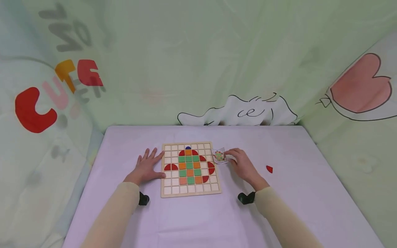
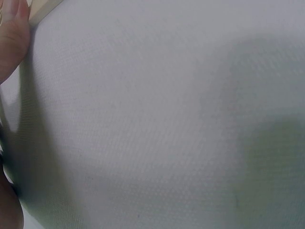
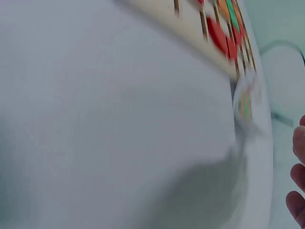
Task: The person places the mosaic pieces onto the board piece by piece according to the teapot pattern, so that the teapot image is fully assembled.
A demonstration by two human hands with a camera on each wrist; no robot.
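A wooden grid board (image 1: 172,190) lies on the table, holding green, orange and red tiles and a blue piece (image 1: 188,148) at its top. My left hand (image 1: 146,167) rests at the board's left edge, fingers spread, with thumb and index finger right at the frame. Against the board's right edge is a small printed picture card (image 1: 219,156), its pattern in green, orange and red. My right hand (image 1: 243,166) is beside the card, fingers loosely bent and fingertips near its right edge. In the right wrist view, a gap shows between the fingers (image 3: 299,143) and the card (image 3: 245,102).
A loose red quarter-round piece (image 1: 269,169) lies on the table to the right of my right hand. The table (image 1: 192,220) has a pale lilac cover. Printed fabric walls (image 1: 198,69) rise behind it and at both sides.
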